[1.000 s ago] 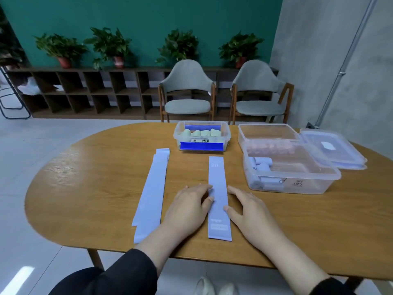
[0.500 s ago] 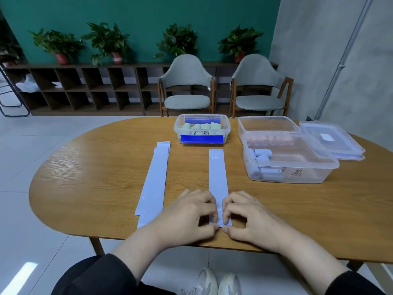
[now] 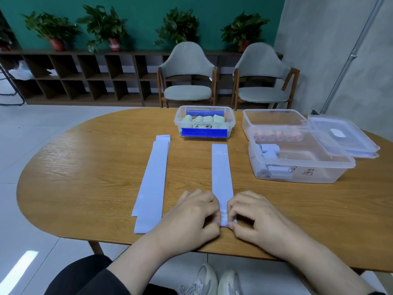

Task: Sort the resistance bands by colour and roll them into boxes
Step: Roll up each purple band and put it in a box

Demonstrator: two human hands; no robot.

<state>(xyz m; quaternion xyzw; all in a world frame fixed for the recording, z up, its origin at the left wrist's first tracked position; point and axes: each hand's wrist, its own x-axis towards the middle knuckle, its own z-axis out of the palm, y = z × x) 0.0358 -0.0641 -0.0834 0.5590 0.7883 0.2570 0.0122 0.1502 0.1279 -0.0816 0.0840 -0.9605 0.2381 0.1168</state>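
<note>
Both hands pinch the near end of the band [image 3: 221, 177]: left hand [image 3: 191, 218] on its left edge, right hand [image 3: 255, 218] on its right, fingers curled tight. It lies flat mid-table, starting to roll. It looks thin, soft and floppy, so holding both edges seems best.

both hands [image 3: 225, 218] pinching band end [image 3: 223, 218] — table [image 3: 95, 167]

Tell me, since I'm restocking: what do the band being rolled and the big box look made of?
Band: pale lavender, matte, thin and flexible, apparently rubbery latex or elastomer; it lies flat and curls tightly at the fingers. Big box: clear, glossy rigid plastic; rolls show through its walls.
</note>
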